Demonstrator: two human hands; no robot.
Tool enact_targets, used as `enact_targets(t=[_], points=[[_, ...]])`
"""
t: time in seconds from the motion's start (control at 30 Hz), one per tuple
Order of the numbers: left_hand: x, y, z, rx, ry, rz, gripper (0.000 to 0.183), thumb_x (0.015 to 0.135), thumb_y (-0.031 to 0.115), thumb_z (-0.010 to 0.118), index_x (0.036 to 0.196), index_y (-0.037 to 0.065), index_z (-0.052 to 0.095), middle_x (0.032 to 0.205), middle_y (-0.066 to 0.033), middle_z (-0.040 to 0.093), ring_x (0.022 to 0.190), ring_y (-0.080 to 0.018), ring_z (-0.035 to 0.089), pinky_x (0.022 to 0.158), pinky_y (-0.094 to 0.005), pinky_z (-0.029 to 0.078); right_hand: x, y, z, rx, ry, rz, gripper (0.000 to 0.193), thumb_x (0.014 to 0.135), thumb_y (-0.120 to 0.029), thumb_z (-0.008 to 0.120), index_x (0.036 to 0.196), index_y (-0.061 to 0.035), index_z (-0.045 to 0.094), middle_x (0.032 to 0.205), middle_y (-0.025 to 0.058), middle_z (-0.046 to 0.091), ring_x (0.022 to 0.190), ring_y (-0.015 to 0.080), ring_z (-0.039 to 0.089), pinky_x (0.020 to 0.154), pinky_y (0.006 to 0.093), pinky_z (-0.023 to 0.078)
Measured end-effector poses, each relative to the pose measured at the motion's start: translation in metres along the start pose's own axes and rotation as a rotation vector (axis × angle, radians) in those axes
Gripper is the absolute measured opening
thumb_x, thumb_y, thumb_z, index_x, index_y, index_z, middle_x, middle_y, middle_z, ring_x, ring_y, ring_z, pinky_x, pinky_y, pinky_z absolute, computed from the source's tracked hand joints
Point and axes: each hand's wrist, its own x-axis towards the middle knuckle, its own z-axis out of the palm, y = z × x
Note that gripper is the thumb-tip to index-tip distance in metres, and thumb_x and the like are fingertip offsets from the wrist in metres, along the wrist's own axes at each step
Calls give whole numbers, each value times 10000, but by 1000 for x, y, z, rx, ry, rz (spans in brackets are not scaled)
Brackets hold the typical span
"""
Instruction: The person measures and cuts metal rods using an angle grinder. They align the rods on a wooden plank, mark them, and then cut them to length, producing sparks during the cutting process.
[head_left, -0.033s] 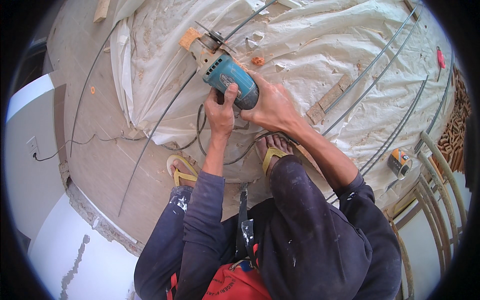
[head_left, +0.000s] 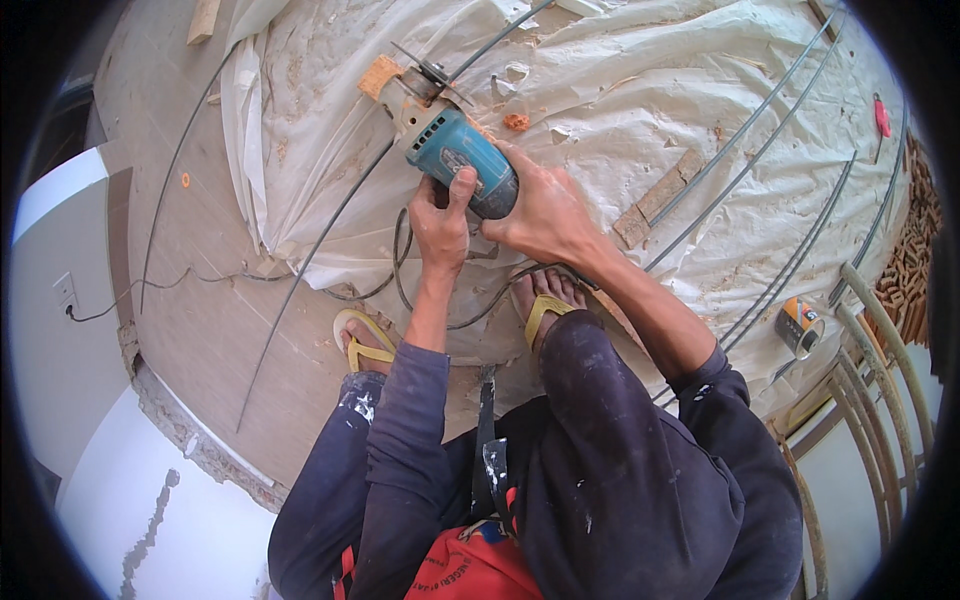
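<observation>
Both hands hold a blue angle grinder point(head_left: 462, 150) over the plastic sheet. My left hand point(head_left: 442, 225) is closed at its near left side, thumb on the blue body. My right hand point(head_left: 545, 210) wraps round the dark rear end. At the grinder's far end a thin cutting disc point(head_left: 408, 56) is seen nearly edge-on. A long steel rod point(head_left: 325, 230) runs diagonally to the grinder's head and reappears beyond it; whether the disc touches it I cannot tell. A wooden block point(head_left: 380, 74) lies beside the head. The power cord point(head_left: 400, 260) loops below my hands.
White plastic sheeting point(head_left: 620, 100) lies wrinkled over the floor. More steel rods point(head_left: 745, 130) stretch across the right, near a wooden strip point(head_left: 660, 197). A tin can point(head_left: 800, 328) lies beside a chair point(head_left: 870, 400). The cord runs to a wall socket point(head_left: 65, 290).
</observation>
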Motion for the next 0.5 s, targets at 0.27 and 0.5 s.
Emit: enact_targets(t=[0.27,0.5], points=[[0,-1,0,-10,3,7,532,905,389,702,1144,-73,593,1043,-114,653,934,-159,587,853,-295,463,0,-2,-1,-7,-2,3,850,591,-229,718,1356,44,467,892,318,664,848,433,679,780,437,531],[0,-1,1,4,6,18,536,901,390,706,1144,-75,596,1044,-119,657,939,-159,590,847,-289,467,1,1,1,-17,34,-53,821,587,-225,711,1324,62,489,825,306,660,804,439,673,756,446,533]])
